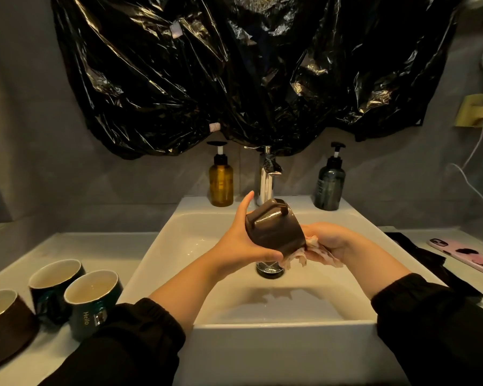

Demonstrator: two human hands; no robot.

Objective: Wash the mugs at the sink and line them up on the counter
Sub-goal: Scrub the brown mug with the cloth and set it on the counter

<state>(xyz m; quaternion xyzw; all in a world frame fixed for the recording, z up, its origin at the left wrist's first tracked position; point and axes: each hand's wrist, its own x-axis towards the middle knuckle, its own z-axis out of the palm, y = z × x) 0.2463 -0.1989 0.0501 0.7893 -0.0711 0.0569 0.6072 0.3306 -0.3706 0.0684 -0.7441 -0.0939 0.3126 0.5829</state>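
Over the white sink (179, 235) my left hand (240, 240) grips a dark brown mug (273, 229), tipped on its side with the handle upward and the mouth turned toward my right hand (329, 240). My right hand holds a pale cloth (296, 259) pressed at the mug's mouth; the mug's inside is hidden. Three more mugs stand upright on the left counter: a brown one (6, 327) at the frame edge, a black one (53, 285), and a dark green one (92, 305) with "Hello" on it.
A chrome faucet (267, 179) stands behind the basin, with an amber pump bottle (221, 182) to its left and a dark pump bottle (329, 185) to its right. The drain (269, 270) lies under the mug. A pink phone (466, 254) and a black cloth (427, 257) lie on the right counter.
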